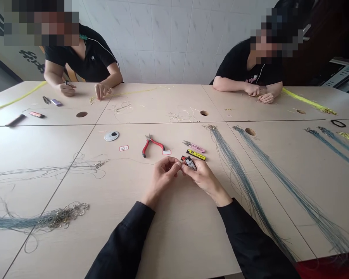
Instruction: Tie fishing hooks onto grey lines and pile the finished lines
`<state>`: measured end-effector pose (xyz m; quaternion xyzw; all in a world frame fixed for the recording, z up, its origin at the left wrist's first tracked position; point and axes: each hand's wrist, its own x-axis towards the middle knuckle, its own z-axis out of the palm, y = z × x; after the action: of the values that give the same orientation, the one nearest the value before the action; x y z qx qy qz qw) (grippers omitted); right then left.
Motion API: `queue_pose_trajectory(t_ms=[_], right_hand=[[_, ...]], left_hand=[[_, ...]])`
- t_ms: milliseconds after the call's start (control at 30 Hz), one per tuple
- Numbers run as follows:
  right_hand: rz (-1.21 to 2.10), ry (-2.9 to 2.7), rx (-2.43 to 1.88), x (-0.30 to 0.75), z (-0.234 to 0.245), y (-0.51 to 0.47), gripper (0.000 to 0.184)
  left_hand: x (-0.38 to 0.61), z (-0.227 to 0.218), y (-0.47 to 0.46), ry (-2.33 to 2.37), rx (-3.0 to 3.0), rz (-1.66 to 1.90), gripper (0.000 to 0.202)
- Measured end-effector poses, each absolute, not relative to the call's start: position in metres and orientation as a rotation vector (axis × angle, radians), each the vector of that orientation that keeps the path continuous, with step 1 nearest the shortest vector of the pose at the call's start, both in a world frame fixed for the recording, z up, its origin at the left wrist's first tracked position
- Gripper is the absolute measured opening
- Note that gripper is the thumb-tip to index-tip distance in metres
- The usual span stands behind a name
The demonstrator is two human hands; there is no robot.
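Observation:
My left hand [166, 170] is closed in a pinch, fingertips meeting those of my right hand. A thin thread [133, 159] runs from it leftward over the table. Closed around a small black-and-white lighter [191, 163] is my right hand [202, 176]; whatever its fingertips pinch is too small to make out. Just beyond the hands lie a yellow lighter [196, 154], pink thread snips [194, 146] and red-handled pliers [152, 145]. A small white label [166, 152] touches one plier handle.
Bundles of blue-grey threads with metal hooks lie at left [58, 217] and right [238, 166]. A round metal lid [111, 136] and another label [123, 148] sit left of the pliers. Across the table [168, 240], two people work with their hands near yellow threads [308, 100].

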<state>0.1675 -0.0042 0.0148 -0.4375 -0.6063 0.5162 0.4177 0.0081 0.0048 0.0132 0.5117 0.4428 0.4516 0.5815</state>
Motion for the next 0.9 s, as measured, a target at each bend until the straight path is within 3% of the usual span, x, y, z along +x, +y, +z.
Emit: queue_pose_trajectory(t_ms=[367,467,667,900], right_hand=[[1.258,-1.492,-1.162,0.168,0.015,-0.006,0.024],[1.215,-1.521,-1.192,0.168,0.015,-0.007,0.031],[1.297,-1.398,-1.374,0.164,0.013,-0.007,0.061],[1.187,-1.323,-1.482,0.158,0.008,-0.005,0.058]], left_hand=[[0.008,0.015,0.004,1.053,1.212,1.043,0.032],[0.008,0.013,0.004,1.056,1.253,1.049,0.035],[0.008,0.01,0.004,1.058,1.306,1.051,0.036],[0.008,0.01,0.002,1.064,1.331,1.055,0.034]])
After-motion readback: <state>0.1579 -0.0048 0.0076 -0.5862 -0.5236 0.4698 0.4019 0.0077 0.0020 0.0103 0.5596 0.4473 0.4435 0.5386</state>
